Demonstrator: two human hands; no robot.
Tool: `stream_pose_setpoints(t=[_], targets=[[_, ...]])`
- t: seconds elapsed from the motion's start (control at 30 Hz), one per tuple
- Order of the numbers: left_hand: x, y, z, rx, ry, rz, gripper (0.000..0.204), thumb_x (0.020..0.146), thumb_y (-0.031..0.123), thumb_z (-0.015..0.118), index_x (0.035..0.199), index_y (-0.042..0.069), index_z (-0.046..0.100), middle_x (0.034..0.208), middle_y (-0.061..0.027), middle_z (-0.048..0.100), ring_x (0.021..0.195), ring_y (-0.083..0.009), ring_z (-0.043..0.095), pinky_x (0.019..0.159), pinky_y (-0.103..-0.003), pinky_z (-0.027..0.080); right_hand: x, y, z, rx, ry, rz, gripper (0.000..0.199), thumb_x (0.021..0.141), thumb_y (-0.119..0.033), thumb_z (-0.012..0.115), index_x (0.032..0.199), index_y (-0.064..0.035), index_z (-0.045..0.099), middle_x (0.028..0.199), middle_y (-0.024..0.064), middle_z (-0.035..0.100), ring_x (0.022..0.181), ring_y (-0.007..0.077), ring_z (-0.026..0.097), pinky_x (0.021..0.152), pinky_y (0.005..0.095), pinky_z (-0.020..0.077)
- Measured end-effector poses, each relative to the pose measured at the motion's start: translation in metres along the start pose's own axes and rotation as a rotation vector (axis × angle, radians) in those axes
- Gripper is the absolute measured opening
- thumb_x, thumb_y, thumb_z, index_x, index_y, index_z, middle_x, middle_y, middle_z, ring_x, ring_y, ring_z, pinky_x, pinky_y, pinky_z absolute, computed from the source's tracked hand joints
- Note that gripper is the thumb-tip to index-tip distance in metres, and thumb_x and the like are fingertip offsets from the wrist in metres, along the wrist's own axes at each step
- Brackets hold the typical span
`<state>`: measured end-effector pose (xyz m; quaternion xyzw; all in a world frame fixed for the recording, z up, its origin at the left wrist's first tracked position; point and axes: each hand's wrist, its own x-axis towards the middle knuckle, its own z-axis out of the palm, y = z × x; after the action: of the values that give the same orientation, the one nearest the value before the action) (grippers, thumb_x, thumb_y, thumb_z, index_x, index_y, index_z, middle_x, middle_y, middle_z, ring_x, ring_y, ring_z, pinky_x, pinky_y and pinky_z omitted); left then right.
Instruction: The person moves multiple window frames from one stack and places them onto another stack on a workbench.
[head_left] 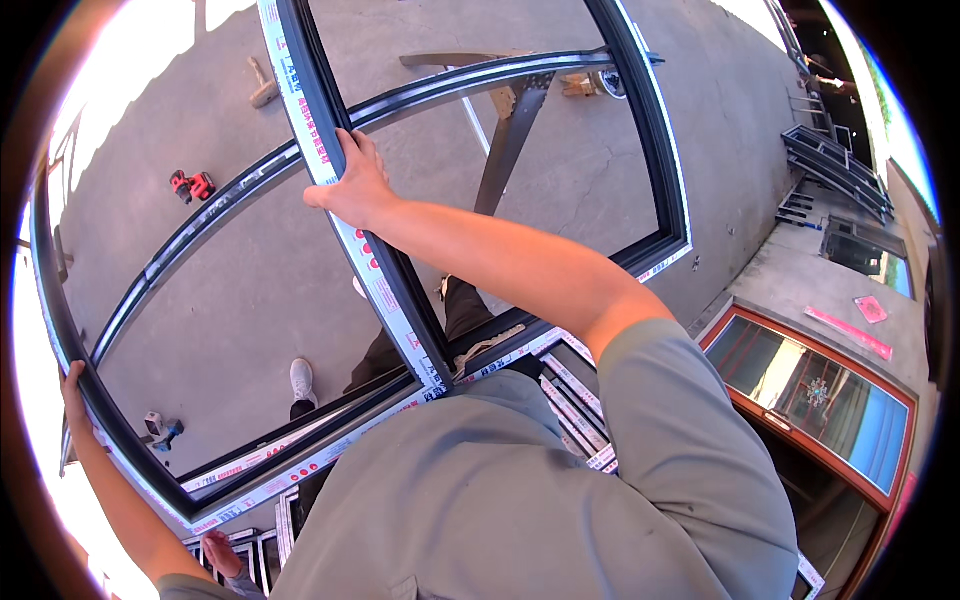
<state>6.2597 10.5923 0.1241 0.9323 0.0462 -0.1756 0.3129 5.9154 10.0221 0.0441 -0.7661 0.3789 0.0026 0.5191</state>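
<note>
Both grips clamp the frame: right hand on its middle bar, left hand on its edge; drill on the floor beyond.

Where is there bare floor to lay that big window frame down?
The widest bare concrete lies ahead, between the red drill on the left and the stacked frames far right, short of the metal stand. It is crowded near the feet, where frame pieces lie. Both hands, left and right, grip the window frame.
</note>
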Motion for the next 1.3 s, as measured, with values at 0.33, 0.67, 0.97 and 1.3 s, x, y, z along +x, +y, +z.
stream_pose_setpoints(t=[0.33, 0.67, 0.97, 1.3], targets=[[0.014, -0.012, -0.01, 0.056, -0.103, -0.05, 0.099, 0.073, 0.065, 0.075, 0.147, 0.004, 0.05, 0.111, -0.0143, 0.064, 0.104, -0.0267, 0.063, 0.087, -0.036, 0.053, -0.001, 0.001, 0.002, 0.109, 0.004, -0.023, 0.104, 0.065, -0.028, 0.078, 0.155, -0.0022, 0.032, 0.156, 0.0221, 0.028, 0.145, 0.0396, 0.032, 0.119, 0.0448, 0.0327], [0.011, -0.002, 0.018, -0.153, -0.114, -0.085, 0.065, 0.078, 0.026, 0.071, 0.136, 0.002, 0.052, 0.09, -0.0065, 0.059, 0.074, -0.0178, 0.06, 0.064, -0.031, 0.05, 0.002, 0.005, 0.002, 0.168, 0.029, -0.109, 0.108, 0.069, -0.032, 0.077, 0.157, 0.0024, 0.026, 0.163, 0.0278, 0.025, 0.149, 0.0434, 0.03, 0.121, 0.0432, 0.0313], [0.002, -0.003, 0.06, -0.312, -0.07, -0.037, 0.083, 0.067, 0.0, 0.06, 0.148, 0.001, 0.043, 0.097, -0.0083, 0.061, 0.075, -0.02, 0.061, 0.064, -0.032, 0.054, -0.003, 0.007, 0.004, 0.087, 0.03, -0.143, 0.107, 0.071, -0.028, 0.075, 0.157, 0.007, 0.023, 0.165, 0.0311, 0.017, 0.152, 0.0437, 0.026, 0.121, 0.043, 0.0296], [-0.017, 0.007, 0.048, -0.414, -0.006, -0.017, 0.092, 0.069, 0.002, 0.059, 0.158, 0.004, 0.034, 0.105, -0.0096, 0.062, 0.08, -0.0198, 0.061, 0.068, -0.031, 0.053, 0.001, 0.01, -0.004, 0.11, -0.016, -0.172, 0.106, 0.073, -0.027, 0.077, 0.157, 0.0087, 0.022, 0.165, 0.0319, 0.017, 0.151, 0.0432, 0.028, 0.12, 0.043, 0.0322]])
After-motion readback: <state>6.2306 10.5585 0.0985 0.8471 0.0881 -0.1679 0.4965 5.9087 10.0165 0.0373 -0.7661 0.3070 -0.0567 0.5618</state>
